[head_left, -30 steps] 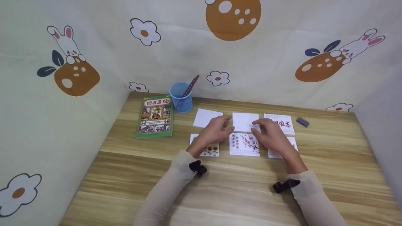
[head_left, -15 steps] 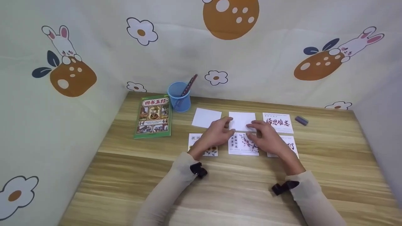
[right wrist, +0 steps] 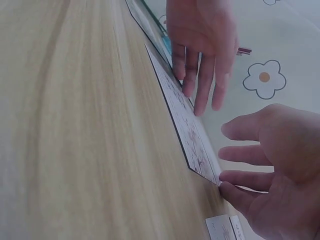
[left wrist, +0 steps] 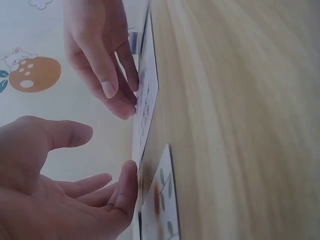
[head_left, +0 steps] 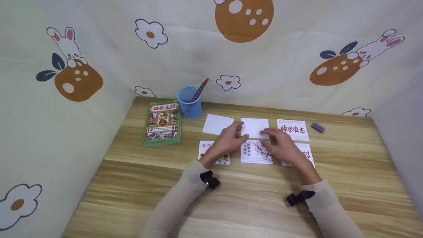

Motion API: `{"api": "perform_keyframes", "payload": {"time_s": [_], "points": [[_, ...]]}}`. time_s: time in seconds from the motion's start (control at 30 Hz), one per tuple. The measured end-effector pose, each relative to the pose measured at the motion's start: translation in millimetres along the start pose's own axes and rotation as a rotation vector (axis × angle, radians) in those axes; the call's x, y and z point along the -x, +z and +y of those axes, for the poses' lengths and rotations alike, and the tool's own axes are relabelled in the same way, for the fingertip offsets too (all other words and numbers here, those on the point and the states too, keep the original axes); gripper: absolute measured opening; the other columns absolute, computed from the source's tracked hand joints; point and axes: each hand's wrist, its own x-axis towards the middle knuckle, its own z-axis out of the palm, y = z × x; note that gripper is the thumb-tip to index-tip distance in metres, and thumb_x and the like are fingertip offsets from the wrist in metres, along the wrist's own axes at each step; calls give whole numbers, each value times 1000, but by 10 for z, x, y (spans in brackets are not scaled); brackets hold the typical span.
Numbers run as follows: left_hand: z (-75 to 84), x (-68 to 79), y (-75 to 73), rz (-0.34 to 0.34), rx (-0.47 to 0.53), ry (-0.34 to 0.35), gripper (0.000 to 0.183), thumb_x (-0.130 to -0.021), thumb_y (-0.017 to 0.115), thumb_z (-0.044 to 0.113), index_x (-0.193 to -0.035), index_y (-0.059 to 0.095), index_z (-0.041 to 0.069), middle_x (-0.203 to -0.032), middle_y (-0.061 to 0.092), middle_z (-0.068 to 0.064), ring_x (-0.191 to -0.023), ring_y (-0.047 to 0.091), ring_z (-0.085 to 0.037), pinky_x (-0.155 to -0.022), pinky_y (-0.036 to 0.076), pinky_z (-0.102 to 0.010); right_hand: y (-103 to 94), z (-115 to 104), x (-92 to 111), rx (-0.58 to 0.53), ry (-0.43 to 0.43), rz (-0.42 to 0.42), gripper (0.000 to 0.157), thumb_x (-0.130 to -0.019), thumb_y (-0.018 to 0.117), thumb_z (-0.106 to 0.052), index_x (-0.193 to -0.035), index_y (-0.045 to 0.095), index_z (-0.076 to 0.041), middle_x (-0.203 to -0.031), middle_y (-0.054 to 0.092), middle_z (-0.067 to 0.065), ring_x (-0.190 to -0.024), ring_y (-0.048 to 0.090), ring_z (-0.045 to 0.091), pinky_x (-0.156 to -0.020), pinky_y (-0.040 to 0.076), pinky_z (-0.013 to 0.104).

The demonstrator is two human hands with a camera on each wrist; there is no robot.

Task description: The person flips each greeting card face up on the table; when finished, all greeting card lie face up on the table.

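Observation:
In the head view, a blank white card [head_left: 255,127] lies in the middle of the back row. My left hand [head_left: 229,140] is at its left edge and my right hand [head_left: 281,143] at its right edge, fingers spread and loosely bent. The right wrist view shows the right little finger [right wrist: 235,192] by the near corner of the plum-blossom card [right wrist: 187,125]. Below the blank card is that same blossom card [head_left: 257,157]. The left forearm partly covers a sunflower card [head_left: 222,159]; the right hand overlaps another printed card [head_left: 305,153].
Another blank card [head_left: 216,124] lies tilted at back left, and a card with red lettering [head_left: 293,132] at back right, beside a dark eraser-like block [head_left: 318,128]. A green-bordered book [head_left: 162,124] and a blue cup [head_left: 189,107] with pencils [head_left: 200,90] stand behind left.
Over the last second the middle blank card has slid slightly left, and my right hand has moved left with it. The left hand has stayed almost in place.

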Motion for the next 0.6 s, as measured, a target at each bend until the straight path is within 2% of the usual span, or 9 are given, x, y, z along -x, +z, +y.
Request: {"api": "perform_keyframes", "payload": {"time_s": [0.07,0.13,0.23,0.33,0.47,0.6], "points": [[-7,-6,-3,13,75,0,64,-107,67,30,-162,45,6,-161,54,-21,-135,65,-31,-113,56,-43,3,5,3,-1,-2,3,38,-102,74,-16,-136,72,0,-145,66,24,-127,65,40,-112,53,58],[-10,-13,-8,21,131,-2,64,-106,67,29,-161,45,5,-162,53,-22,-144,60,-35,-121,51,-46,3,11,4,-5,-3,5,37,-101,74,-15,-136,72,0,-144,67,24,-122,66,38,-108,55,56],[-4,-31,-4,21,190,-12,63,-105,68,27,-161,46,4,-157,58,-21,-144,59,-37,-122,50,-47,3,20,0,-9,0,8,37,-101,74,-15,-136,72,-1,-143,67,23,-124,67,38,-108,56,56],[0,-35,14,25,209,-30,63,-105,68,26,-160,47,4,-155,60,-19,-144,59,-34,-123,49,-46,3,27,-5,-18,4,9,38,-101,74,-15,-137,72,-1,-144,67,23,-128,67,39,-110,56,57],[32,-20,20,38,220,-63,65,-106,68,27,-163,44,7,-164,50,-21,-151,52,-34,-128,43,-46,0,29,-8,-36,7,6,39,-102,74,-15,-139,70,-2,-145,67,22,-133,65,41,-113,55,57],[61,-28,-2,42,273,-83,66,-106,68,27,-164,41,9,-169,44,-23,-156,47,-35,-130,41,-47,-2,37,-7,-44,1,9,39,-102,74,-14,-139,70,-2,-144,68,22,-134,65,41,-114,54,58]]}}
